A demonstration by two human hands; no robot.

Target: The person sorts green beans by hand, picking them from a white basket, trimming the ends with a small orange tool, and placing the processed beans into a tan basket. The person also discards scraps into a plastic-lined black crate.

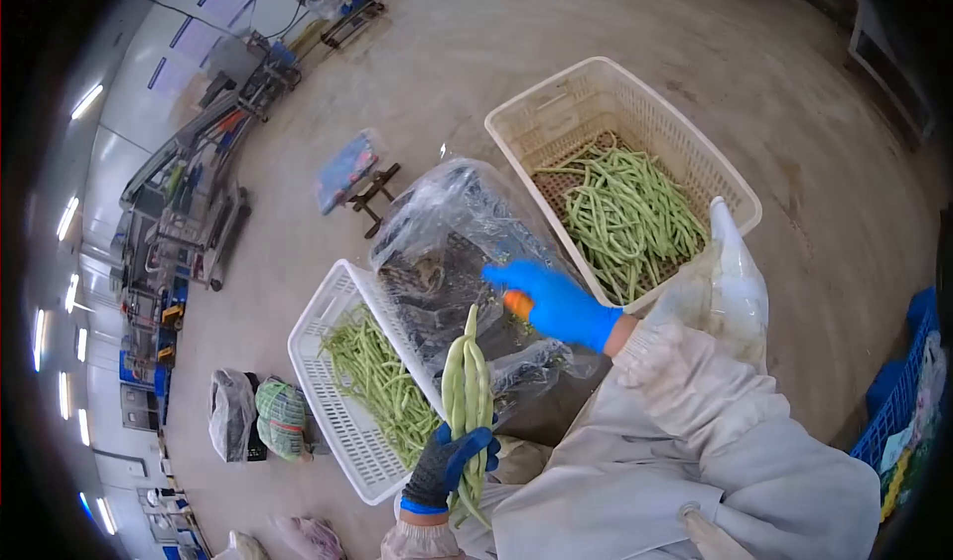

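My left hand (447, 468), in a dark glove with blue on it, is closed around a small bunch of green beans (467, 381). The long, flat pods stand nearly upright from its grip. My right hand (568, 309), in a blue glove, is curled around something with an orange handle (518, 304); the rest of that tool is hidden or blurred. This hand hovers over a bin lined with clear plastic (437, 212), with dark contents and green scraps. Beside my left hand, a white crate (333, 307) holds trimmed-looking beans (382, 381).
A cream crate (685, 128) with more long beans (635, 212) stands at the upper right. Bags and a green net sack (282, 418) lie on the floor at left. Machinery (179, 212) lines the far left, and a blue crate (898, 381) stands at right.
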